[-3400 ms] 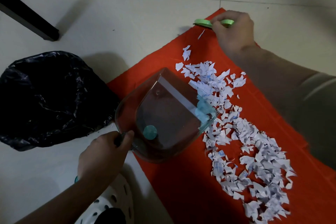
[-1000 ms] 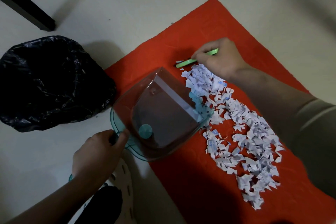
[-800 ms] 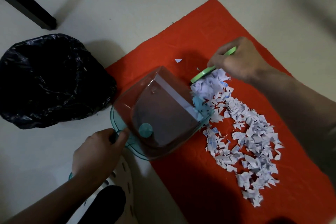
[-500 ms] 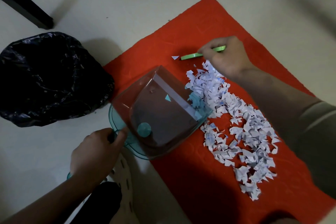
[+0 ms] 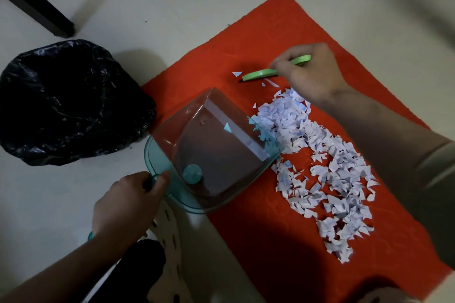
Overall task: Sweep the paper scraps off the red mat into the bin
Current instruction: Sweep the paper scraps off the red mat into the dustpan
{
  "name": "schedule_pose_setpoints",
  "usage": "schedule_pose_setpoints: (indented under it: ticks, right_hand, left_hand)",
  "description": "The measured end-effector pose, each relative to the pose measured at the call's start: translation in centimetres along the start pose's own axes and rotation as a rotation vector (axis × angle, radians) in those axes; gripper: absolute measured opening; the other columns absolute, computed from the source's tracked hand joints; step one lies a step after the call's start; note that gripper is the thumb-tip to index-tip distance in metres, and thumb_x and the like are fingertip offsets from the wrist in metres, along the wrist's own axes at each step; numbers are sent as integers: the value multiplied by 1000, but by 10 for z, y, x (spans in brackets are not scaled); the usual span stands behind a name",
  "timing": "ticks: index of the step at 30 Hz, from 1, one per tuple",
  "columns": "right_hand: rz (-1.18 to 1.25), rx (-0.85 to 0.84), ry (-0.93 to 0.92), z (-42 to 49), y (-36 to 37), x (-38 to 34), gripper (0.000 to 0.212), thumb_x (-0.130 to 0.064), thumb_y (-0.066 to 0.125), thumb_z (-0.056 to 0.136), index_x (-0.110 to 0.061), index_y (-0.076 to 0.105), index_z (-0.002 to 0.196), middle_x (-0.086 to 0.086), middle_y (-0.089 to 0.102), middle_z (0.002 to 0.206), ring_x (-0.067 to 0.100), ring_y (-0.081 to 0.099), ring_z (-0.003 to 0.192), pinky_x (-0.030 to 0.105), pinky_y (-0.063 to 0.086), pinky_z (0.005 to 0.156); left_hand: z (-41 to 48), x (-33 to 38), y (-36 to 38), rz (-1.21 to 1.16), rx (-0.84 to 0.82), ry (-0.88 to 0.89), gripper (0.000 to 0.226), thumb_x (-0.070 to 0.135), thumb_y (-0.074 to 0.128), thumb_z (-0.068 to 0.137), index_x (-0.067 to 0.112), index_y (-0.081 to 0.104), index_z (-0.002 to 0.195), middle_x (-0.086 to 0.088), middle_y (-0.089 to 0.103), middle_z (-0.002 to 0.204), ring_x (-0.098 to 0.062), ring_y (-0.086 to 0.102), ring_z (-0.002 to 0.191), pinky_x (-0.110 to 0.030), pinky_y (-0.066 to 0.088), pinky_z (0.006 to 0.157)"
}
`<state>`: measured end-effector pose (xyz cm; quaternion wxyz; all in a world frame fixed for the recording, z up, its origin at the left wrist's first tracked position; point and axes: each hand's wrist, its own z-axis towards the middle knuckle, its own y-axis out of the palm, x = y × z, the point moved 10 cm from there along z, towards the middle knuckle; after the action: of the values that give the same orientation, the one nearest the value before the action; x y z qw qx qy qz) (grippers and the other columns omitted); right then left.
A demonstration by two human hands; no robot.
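Pale tiled floor (image 5: 197,7) — on it the red mat (image 5: 270,241), the black-bagged bin (image 5: 69,101), 1 dark furniture leg (image 5: 37,5).

L hand (image 5: 128,204): back of hand up, fingers curled round handle of dustpan (image 5: 216,155), thumb laid fwd along handle toward pan body. L forearm (image 5: 61,270): bare, enters frame at lower-left corner.

R hand (image 5: 312,74): knuckles up, fingers curled, gripping green brush (image 5: 261,73). R forearm (image 5: 384,130): enters at right edge, extends fwd and left; sleeve (image 5: 438,167) near elbow.

Hands well apart.
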<state>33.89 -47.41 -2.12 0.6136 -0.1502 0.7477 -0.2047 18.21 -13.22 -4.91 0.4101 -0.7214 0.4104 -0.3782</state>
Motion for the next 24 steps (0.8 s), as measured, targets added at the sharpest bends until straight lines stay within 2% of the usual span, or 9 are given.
schedule_pose_setpoints:
  ticks: [4,7,9,10,13,17,20,22,24]
  right_hand:
    - [2,-4,-21,12,18,-5,16,-17,61,84,-15,77,89,-11,55,50,0,43,37,11,31,41]
    - [-61,-26,-75,23,33,-15,16,-21,62,85,-19,76,91,2,67,77,2,52,57,18,41,56]
    - [-114,-72,-93,27,45,-18,16,-22,62,87,-19,76,94,1,69,89,8,57,69,21,44,63]
    - [-135,-103,-88,27,50,-17,16,-22,62,88,-18,76,95,-1,69,89,5,56,67,20,44,63]
    - [-208,-163,-55,25,52,-11,16,-22,63,85,-19,77,93,-5,67,76,2,53,56,15,41,56]
    - [-151,-54,-5,21,19,-8,10,-23,68,75,-17,76,76,0,58,56,3,41,41,15,33,42]
    - [-88,27,-12,16,8,-10,12,-24,67,76,-16,76,75,0,59,55,5,40,44,17,32,42]
    - [-67,26,-14,14,13,-11,12,-22,65,79,-17,76,76,-10,55,47,3,39,37,14,31,41]
    - [-77,-6,-10,12,23,-8,14,-21,63,84,-16,76,83,-5,57,52,3,38,34,13,30,38]
  left_hand:
    - [-2,-3,1,0,-1,0,55,58,44,93,17,55,59,0,57,50,-16,57,49,-24,38,49]
    - [-2,-5,2,2,-15,1,53,57,44,93,18,54,59,0,57,51,-15,56,48,-23,37,49]
    - [-2,-5,1,5,-17,1,53,57,44,93,17,55,60,0,58,51,-15,56,48,-23,36,48]
    - [-1,-5,1,4,-19,1,53,57,44,93,17,55,60,0,58,51,-15,56,48,-23,36,48]
    - [0,-7,0,-9,-9,-8,54,57,45,93,16,54,59,0,57,51,-16,56,49,-24,39,49]
    - [2,-16,-2,-4,12,-19,55,58,44,93,16,54,59,0,57,51,-16,56,50,-24,39,50]
    - [2,-22,-2,16,14,-37,56,59,44,92,17,55,58,1,57,51,-16,56,50,-24,38,50]
    - [2,-24,-2,22,18,-51,56,60,44,92,16,55,58,1,57,52,-16,56,51,-24,38,50]
    - [2,-24,-2,18,19,-54,56,60,45,92,16,55,58,1,57,53,-16,55,52,-24,37,50]
